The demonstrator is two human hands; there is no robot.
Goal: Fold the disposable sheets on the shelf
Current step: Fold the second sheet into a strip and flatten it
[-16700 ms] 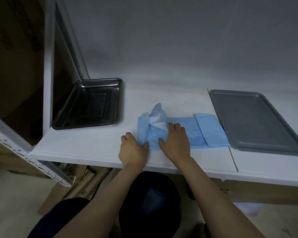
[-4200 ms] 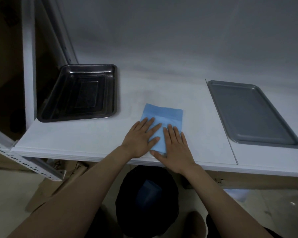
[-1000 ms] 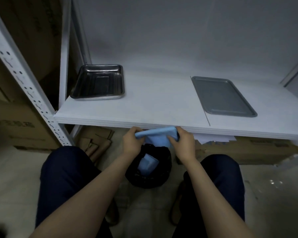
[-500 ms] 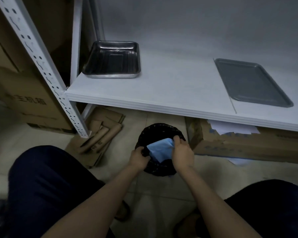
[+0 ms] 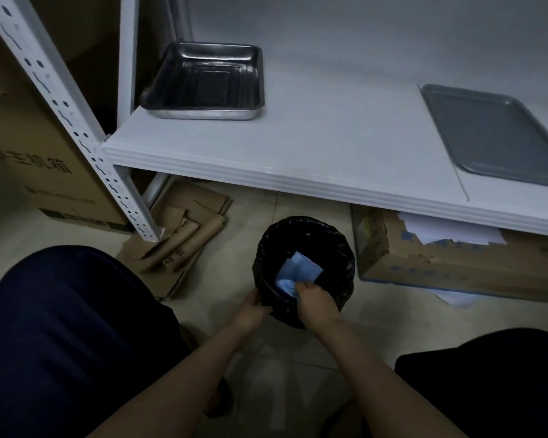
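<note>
A black bin (image 5: 339,248) lined with a bag stands on the floor below the white shelf (image 5: 329,137). Folded blue disposable sheets (image 5: 301,268) lie inside it. My right hand (image 5: 317,303) reaches over the bin's near rim, its curled fingers on the near edge of the blue sheets. My left hand (image 5: 252,311) grips the bin's rim on the left side. The shelf carries no sheet.
A deep steel pan (image 5: 203,80) sits at the shelf's left, a flat grey tray (image 5: 494,134) at its right. A perforated shelf post (image 5: 67,115) slants on the left. Flattened cardboard (image 5: 178,235) and a cardboard box (image 5: 440,267) flank the bin. My knees frame the bottom.
The folded sheet went from the shelf's front edge down into the bin. My left hand let go of it and took the bin's rim; my right hand followed it in.
</note>
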